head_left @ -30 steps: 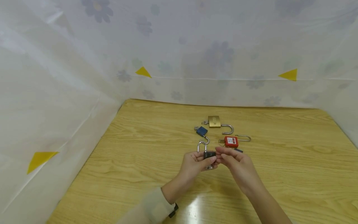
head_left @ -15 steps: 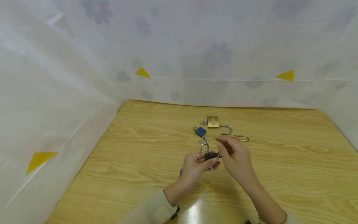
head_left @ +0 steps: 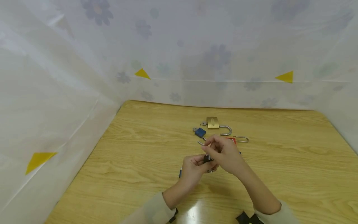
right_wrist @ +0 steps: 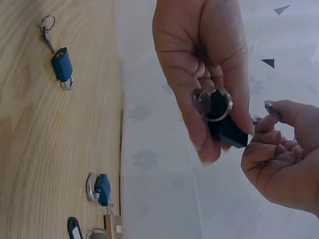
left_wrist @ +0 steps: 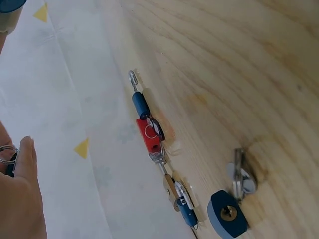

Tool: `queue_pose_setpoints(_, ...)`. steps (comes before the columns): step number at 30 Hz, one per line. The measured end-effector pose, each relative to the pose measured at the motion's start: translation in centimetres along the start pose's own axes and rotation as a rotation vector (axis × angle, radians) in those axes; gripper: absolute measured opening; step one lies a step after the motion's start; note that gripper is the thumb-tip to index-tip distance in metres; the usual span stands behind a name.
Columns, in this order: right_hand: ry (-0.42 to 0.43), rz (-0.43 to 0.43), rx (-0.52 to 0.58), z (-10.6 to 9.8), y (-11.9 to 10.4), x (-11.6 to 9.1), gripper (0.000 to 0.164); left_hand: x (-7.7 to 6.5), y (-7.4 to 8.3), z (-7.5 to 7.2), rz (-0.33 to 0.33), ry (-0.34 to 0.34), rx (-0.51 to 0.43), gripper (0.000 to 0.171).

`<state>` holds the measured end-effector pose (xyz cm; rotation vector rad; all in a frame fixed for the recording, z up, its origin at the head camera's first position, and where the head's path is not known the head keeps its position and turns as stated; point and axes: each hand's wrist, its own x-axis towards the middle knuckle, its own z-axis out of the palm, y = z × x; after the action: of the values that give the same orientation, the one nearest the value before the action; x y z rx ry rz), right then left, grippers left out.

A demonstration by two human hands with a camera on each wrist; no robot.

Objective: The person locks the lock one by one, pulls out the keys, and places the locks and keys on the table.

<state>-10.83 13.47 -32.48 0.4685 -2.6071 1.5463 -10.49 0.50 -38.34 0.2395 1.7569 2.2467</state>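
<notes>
Holding a black padlock [right_wrist: 233, 133] above the wood-grain surface [head_left: 134, 140], with a key ring [right_wrist: 229, 112] at one end. Has just brought the right hand [head_left: 228, 155] across from beyond the key end, over a shackle [right_wrist: 272, 112] plainly visible half a second ago; apparently turning from key to shackle. Grips the padlock between curled fingers and thumb of the left hand [head_left: 193, 168], and with the right, fingers bent, seems to pinch the shackle's silver top. Surrounded by a gold padlock [head_left: 213, 123] and blue padlock [head_left: 200, 132] beyond the hands, a red padlock [head_left: 235, 142] partly behind the right, and a second blue padlock [right_wrist: 62, 64] just beside the left.
</notes>
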Motion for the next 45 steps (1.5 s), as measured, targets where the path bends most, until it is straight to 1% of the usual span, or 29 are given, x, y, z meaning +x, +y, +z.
queue_pose_setpoints(3, -0.039, 0.003, 0.066, -0.7, 1.0, 0.0, 0.012, 0.0, 0.1, -0.2, 0.003, -0.044, -0.01, 0.024)
queue_pose_setpoints(7, -0.055, -0.024, 0.104, -1.5, 1.9, 0.0, 0.01, -0.2, 0.5, -0.2, 0.002, -0.096, -0.022, 0.027)
queue_pose_setpoints(12, -0.055, -0.072, 0.125, -1.9, 2.5, 0.0, 0.012, -0.4, 0.8, 0.0, -0.024, -0.118, -0.056, 0.03)
queue_pose_setpoints(17, -0.053, -0.149, 0.161, -1.9, 2.7, 0.1, 0.015, -0.5, 0.9, 0.3, -0.038, -0.12, -0.085, 0.03)
queue_pose_setpoints(20, -0.052, -0.18, 0.186, -1.8, 2.7, 0.1, 0.016, -0.5, 1.0, 0.3, -0.043, -0.116, -0.086, 0.029)
queue_pose_setpoints(29, -0.023, -0.185, 0.177, -1.2, 2.8, -0.1, 0.017, -0.5, 0.9, 0.3, -0.078, -0.082, -0.093, 0.029)
queue_pose_setpoints(38, 0.014, -0.212, 0.171, -0.6, 3.0, -0.5, 0.016, -0.4, 1.1, 0.4, -0.051, -0.066, -0.082, 0.028)
queue_pose_setpoints(42, 0.007, -0.208, 0.168, -0.2, 3.0, -0.7, 0.017, -0.5, 1.0, 0.3, -0.042, -0.057, -0.066, 0.026)
queue_pose_setpoints(45, -0.02, -0.191, 0.184, 0.0, 3.0, -0.9, 0.018, -0.5, 0.8, 0.1, -0.041, -0.053, -0.058, 0.025)
